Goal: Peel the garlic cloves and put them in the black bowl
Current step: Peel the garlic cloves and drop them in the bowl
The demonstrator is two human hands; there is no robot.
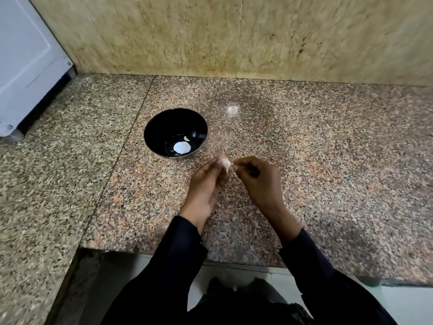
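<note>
A pale garlic clove (226, 164) is pinched at the fingertips of my left hand (207, 188), above the granite counter. My right hand (259, 181) meets it from the right, thumb and forefinger pinching at the clove's skin. The black bowl (161, 120) stands on the counter just up and left of my hands. Inside it lies a small peeled clove (186, 138) near a bright round reflection on the bowl's bottom.
The speckled granite counter (304, 148) spreads wide to the right and left. A white appliance (25, 59) stands at the far left corner. A stone wall (234, 36) backs the counter. The counter's front edge (178, 253) runs just below my wrists.
</note>
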